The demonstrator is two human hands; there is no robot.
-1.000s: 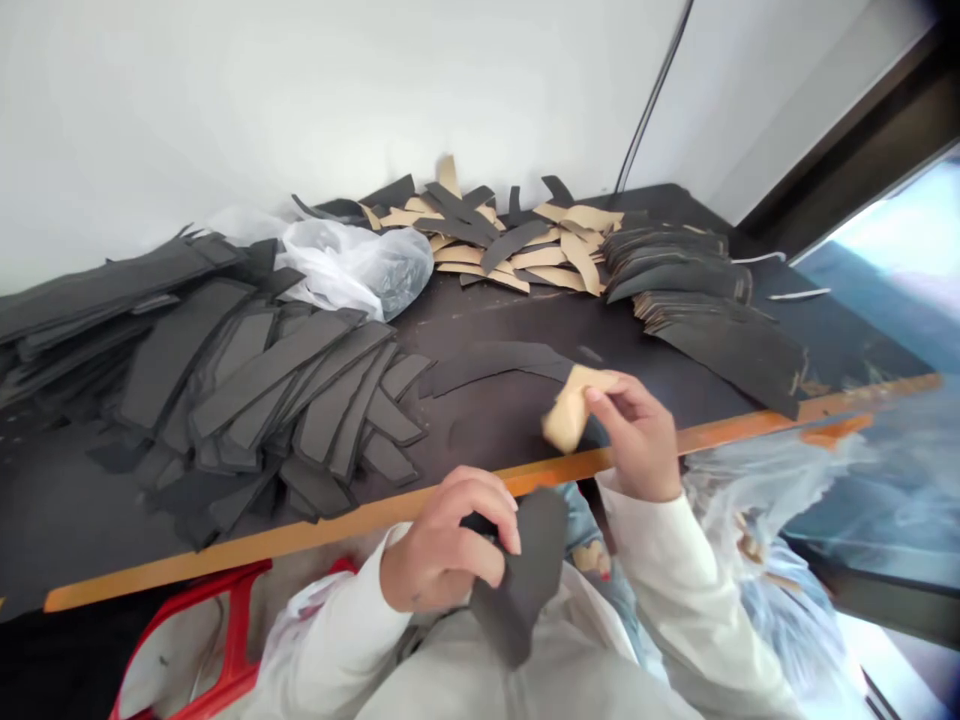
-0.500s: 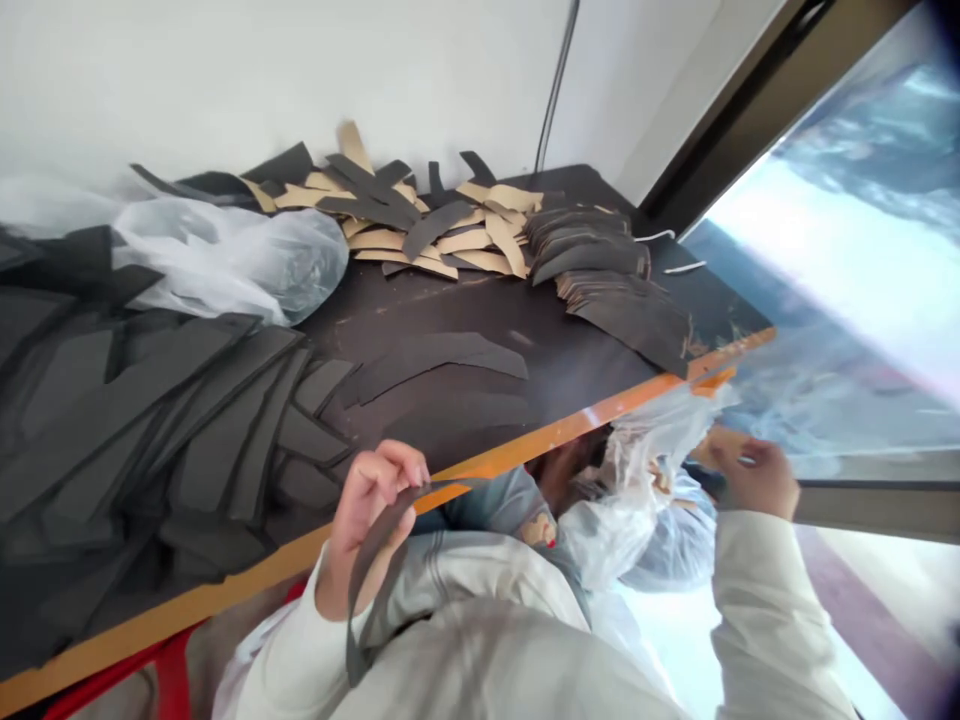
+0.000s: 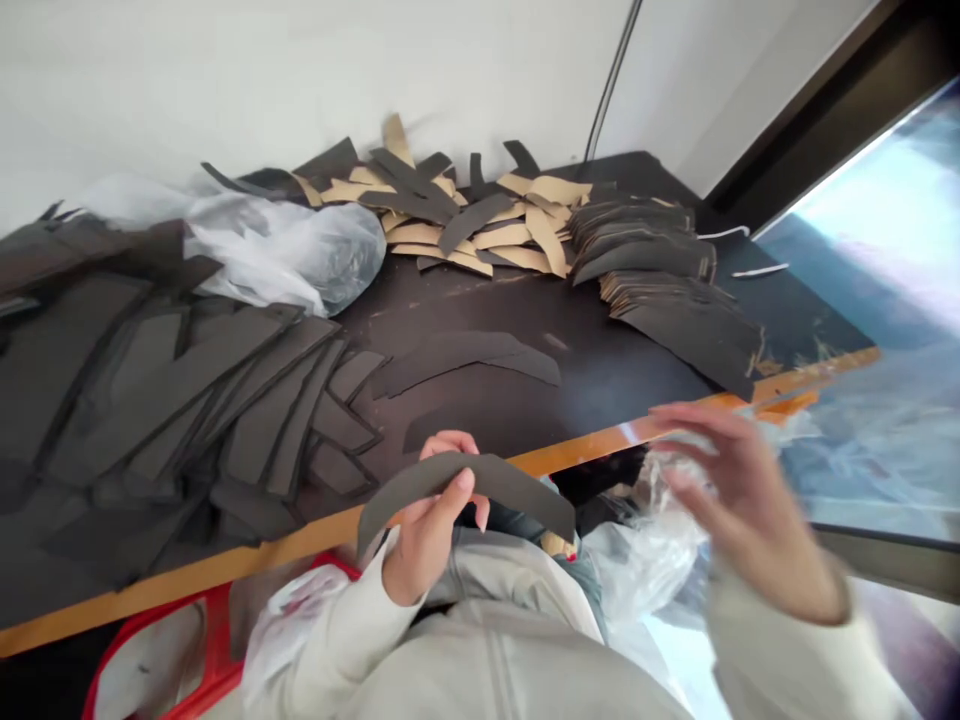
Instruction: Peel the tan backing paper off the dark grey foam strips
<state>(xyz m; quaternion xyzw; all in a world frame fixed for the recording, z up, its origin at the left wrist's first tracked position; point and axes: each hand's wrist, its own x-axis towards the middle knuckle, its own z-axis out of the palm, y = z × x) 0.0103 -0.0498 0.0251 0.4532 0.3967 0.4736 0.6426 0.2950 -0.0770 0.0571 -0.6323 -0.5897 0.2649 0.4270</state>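
A curved dark grey strip [image 3: 517, 487] is pinched between the thumb and fingers of my left hand [image 3: 431, 530], held in front of my body at the table's edge. Its broad face is turned up toward me. My right hand [image 3: 739, 500] hangs in the air over the table's front edge on the right, fingers apart, slightly blurred and holding nothing. On the table just beyond my left hand lie a few flat curved dark pieces [image 3: 472, 362].
Many dark strips [image 3: 255, 420] overlap on the left, beside a clear plastic bag [image 3: 300, 250]. Black and tan pieces [image 3: 517, 225] lie heaped along the wall, with stacked dark pieces [image 3: 675, 310] at right. Plastic bags [image 3: 645, 545] hang below the orange table edge [image 3: 592, 445]. A red stool [image 3: 217, 630] stands lower left.
My left hand has turned the strip from edge-on to face-up and moved right. My right hand has risen from beside the plastic bags, opening its fingers. The view has shifted left.
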